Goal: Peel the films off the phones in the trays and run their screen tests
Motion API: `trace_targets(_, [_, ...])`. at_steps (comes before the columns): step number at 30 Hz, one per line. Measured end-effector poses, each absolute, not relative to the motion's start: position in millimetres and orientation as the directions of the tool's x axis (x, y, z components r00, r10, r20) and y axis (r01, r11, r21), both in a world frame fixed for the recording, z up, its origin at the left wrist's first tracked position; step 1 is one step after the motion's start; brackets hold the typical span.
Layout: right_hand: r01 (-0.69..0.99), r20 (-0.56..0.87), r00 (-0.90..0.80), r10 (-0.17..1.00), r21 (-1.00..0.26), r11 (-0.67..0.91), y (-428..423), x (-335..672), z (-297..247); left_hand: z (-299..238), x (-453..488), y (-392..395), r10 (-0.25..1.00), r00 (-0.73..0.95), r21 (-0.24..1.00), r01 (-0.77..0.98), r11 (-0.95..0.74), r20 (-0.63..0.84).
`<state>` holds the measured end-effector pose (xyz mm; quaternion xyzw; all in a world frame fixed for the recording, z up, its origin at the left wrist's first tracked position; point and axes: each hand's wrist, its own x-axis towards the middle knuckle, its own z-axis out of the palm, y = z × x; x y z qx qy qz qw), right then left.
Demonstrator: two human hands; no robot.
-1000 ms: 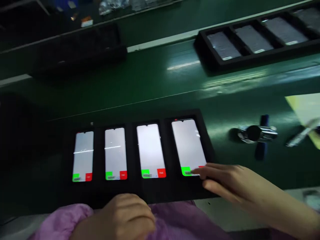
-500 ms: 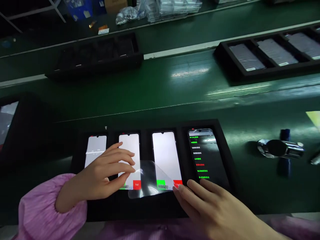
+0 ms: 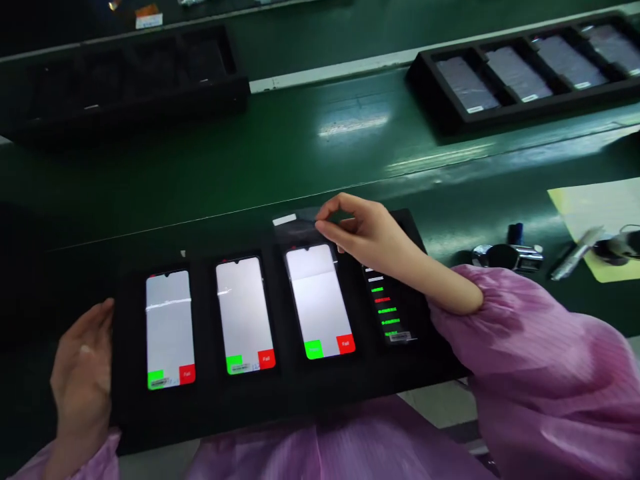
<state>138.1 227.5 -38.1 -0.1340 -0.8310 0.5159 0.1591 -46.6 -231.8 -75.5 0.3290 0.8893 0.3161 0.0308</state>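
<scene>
My right hand (image 3: pixel 353 223) pinches a clear screen film (image 3: pixel 305 230) with a white strip on one end, above the top of the third phone (image 3: pixel 323 307). That phone has a white screen with green and red boxes. Two more white-screened phones, the first (image 3: pixel 169 333) and the second (image 3: pixel 245 320), lie left of it in the black foam tray (image 3: pixel 280 393). A dark-screened phone (image 3: pixel 387 310) with lines of coloured text is partly hidden under my right wrist. Against the tray's left side rests my left hand (image 3: pixel 83 370), fingers stretched and holding nothing.
Farther back stand a dark tray (image 3: pixel 150 87) on the left and a black tray of wrapped phones (image 3: pixel 450 120) on the right. To the right are a shiny metal ring-shaped object (image 3: pixel 507 257), a pen (image 3: pixel 577 253) and yellow-edged paper (image 3: pixel 595 207).
My right hand has lifted the film off the third phone's lower end and carried it up past its top. My left hand has moved from over the phones to the tray's left side.
</scene>
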Motion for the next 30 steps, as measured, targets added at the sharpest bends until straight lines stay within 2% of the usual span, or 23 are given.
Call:
trace_targets(1, [0.074, 0.092, -0.909, 0.406, -0.924, 0.374, 227.6, 140.0, -36.1, -67.0, -39.9, -218.7, 0.511, -0.854, 0.637, 0.45, 0.626, 0.1])
trace_targets(2, [0.083, 0.065, -0.906, 0.419, -0.942, 0.326, 227.0, 142.9, -33.9, -55.9, -35.8, -204.2, 0.447, -0.892, 0.598, 0.396, 0.697, 0.069])
trace_targets(3, [0.084, 0.053, -0.903, 0.427, -0.952, 0.296, 225.9, 146.2, -31.7, -43.7, -34.3, -188.8, 0.44, -0.896, 0.513, 0.406, 0.756, 0.059])
trace_targets(4, [0.077, 0.057, -0.9, 0.431, -0.955, 0.287, 224.7, 149.6, -29.7, -31.8, -35.1, -173.1, 0.483, -0.87, 0.402, 0.479, 0.78, 0.099])
trace_targets(6, [0.055, 0.08, -0.892, 0.445, -0.958, 0.281, 222.5, 155.7, -26.6, -13.7, -40.0, -141.2, 0.647, -0.744, 0.214, 0.668, 0.712, 0.169])
trace_targets(7, [0.046, 0.088, -0.887, 0.453, -0.96, 0.277, 221.5, 158.3, -25.8, -8.9, -42.4, -125.6, 0.741, -0.645, 0.174, 0.764, 0.621, 0.189])
trace_targets(9, [0.036, 0.099, -0.878, 0.469, -0.962, 0.27, 220.0, 162.6, -25.9, -8.1, -45.1, -96.1, 0.87, -0.478, 0.13, 0.876, 0.464, 0.121])
trace_targets(12, [0.022, 0.115, -0.868, 0.483, -0.963, 0.268, 217.5, 166.4, -28.7, -19.0, -44.9, -62.3, 0.904, -0.427, 0.103, 0.901, 0.422, 0.026])
trace_targets(15, [0.0, 0.144, -0.852, 0.503, -0.961, 0.275, 214.2, 168.1, -30.1, -25.1, -46.8, -46.2, 0.898, -0.438, 0.094, 0.897, 0.432, 0.044])
trace_targets(18, [0.024, 0.176, -0.855, 0.488, -0.926, 0.376, 212.9, 178.2, -25.2, -20.5, -51.8, -43.3, 0.909, -0.416, 0.029, 0.909, 0.416, 0.019])
trace_targets(20, [0.018, 0.21, -0.911, 0.355, -0.839, 0.543, 213.7, 197.4, -19.9, -16.7, -54.3, -45.6, 0.916, -0.401, 0.002, 0.916, 0.401, 0.007])
trace_targets(22, [-0.005, 0.223, -0.952, 0.21, -0.698, 0.716, 214.3, 227.7, -16.8, -16.4, -55.1, -49.6, 0.926, -0.377, -0.017, 0.926, 0.378, 0.029])
trace_targets(23, [-0.003, 0.227, -0.958, 0.177, -0.623, 0.782, 214.0, 245.5, -17.2, -18.0, -55.2, -51.6, 0.93, -0.364, -0.023, 0.931, 0.366, 0.05])
trace_targets(26, [0.094, 0.259, -0.94, 0.223, -0.43, 0.898, 211.0, 296.5, -27.7, -27.5, -55.9, -53.3, 0.935, -0.336, 0.002, 0.941, 0.338, 0.117])
trace_targets(30, [0.216, 0.217, -0.944, 0.247, -0.157, 0.964, 205.2, 328.7, -47.2, -32.7, -54.0, -44.9, 0.913, -0.359, 0.093, 0.933, 0.347, 0.196])
